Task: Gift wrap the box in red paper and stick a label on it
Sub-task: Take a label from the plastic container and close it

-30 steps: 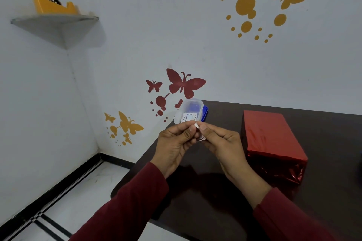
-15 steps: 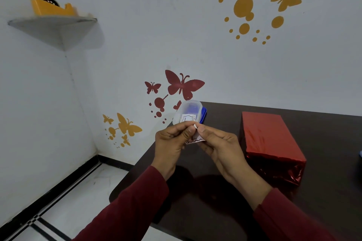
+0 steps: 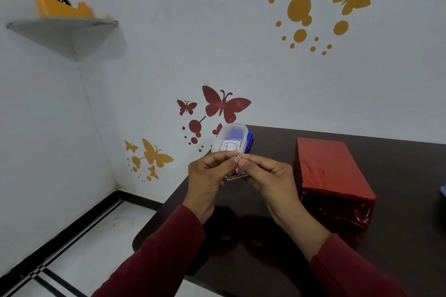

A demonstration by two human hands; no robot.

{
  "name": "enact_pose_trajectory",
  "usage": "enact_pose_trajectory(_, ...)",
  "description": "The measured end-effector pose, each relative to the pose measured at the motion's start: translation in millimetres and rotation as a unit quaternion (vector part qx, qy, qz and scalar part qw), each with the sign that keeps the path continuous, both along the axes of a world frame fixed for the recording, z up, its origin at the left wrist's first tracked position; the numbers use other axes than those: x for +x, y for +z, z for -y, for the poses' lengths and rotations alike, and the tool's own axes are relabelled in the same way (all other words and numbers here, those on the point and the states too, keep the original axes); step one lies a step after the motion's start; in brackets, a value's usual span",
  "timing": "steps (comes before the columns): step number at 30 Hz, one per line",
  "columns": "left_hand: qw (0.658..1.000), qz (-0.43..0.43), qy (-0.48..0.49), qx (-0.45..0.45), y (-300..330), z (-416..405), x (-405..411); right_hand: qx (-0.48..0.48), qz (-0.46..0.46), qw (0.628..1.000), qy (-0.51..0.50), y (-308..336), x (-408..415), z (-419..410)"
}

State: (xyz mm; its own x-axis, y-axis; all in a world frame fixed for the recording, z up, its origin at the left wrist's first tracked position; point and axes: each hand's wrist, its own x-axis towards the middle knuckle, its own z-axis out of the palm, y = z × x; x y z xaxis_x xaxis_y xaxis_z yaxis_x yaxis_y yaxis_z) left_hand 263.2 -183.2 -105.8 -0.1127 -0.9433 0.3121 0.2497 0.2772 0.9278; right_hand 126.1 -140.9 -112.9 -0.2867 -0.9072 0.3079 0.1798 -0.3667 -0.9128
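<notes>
Two hands up in front of us, fingertips meeting over the near-left part of the dark table [image 3: 398, 260]. Our left hand [image 3: 208, 177] and right hand [image 3: 266, 176] both have fingers curled in, pinching a small white label [image 3: 235, 175] between them; only its lower edge shows under the fingers, with a wavy red border. Any writing on it is hidden, so we can't read a thing.

Just beyond our hands, at the table's far-left corner, sits a clear plastic tub [image 3: 230, 136] on its blue lid [image 3: 249, 143]. More labels [image 3: 230, 146] show through its wall: white, shield-shaped outline, some tiny print that's too small to make out.

To the right of our hands, well apart from them, the box [image 3: 330, 171] sits on the table fully wrapped in shiny red paper, near end crinkled and reflective. No label on any face we can see.

Up left of the table, a corner shelf [image 3: 62, 29] carries a yellow tape dispenser [image 3: 62, 7]. Butterfly stickers [image 3: 224, 103] dot the wall behind the table.
</notes>
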Motion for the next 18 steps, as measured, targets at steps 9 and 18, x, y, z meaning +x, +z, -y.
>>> enact_pose_trajectory(9,1.0,-0.005,-0.001,0.021,5.1,-0.7,-1.7,0.04,0.05,0.998,0.014,-0.8,1.5,2.5)
enact_pose_trajectory(18,0.998,0.057,-0.013,-0.026,1.3,-1.3,-0.2,0.14,0.158,0.977,0.018,8.8,5.4,5.8)
